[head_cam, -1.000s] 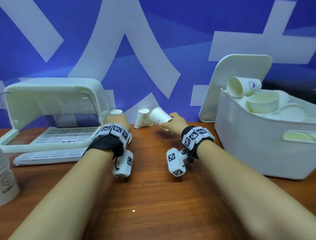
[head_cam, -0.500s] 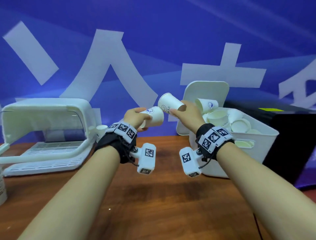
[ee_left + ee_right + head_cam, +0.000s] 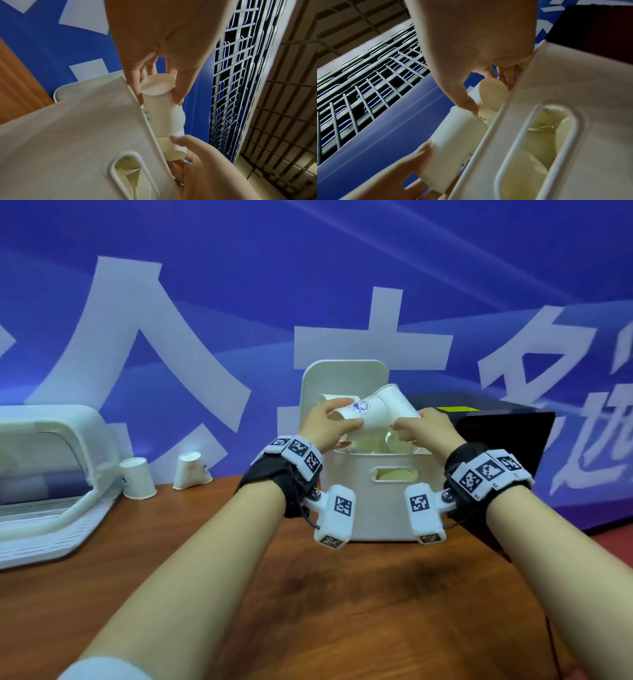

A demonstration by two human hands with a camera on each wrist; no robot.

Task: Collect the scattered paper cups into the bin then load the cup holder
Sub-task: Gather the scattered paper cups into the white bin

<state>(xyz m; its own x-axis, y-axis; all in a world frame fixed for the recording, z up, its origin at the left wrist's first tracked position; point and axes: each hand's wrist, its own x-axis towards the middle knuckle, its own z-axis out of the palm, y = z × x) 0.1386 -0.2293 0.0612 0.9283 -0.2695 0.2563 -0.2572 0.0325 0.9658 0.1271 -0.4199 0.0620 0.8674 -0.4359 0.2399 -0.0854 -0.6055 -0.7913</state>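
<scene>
Holding one cup each above the bin (image 3: 370,508): left hand (image 3: 322,428) grips the logo cup (image 3: 363,414), right hand (image 3: 426,428) pinches the plain cup (image 3: 397,402). Wrist views alone show cup bases (image 3: 157,87) and cups through the bin's handle slot. Logo text unreadable. Both hands have moved from mid-desk to over the bin. Two cups (image 3: 138,477) remain by the holder (image 3: 51,474) at the desk's back edge.

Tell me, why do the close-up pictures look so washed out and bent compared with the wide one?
Head view: evenly lit, edges slightly curved, bin fairly sharp. Left wrist view: very wide lens stretches the left hand; the paper cup looks soft. Right wrist view: the bin handle slot looms blurred, cups inside yellowish.
</scene>
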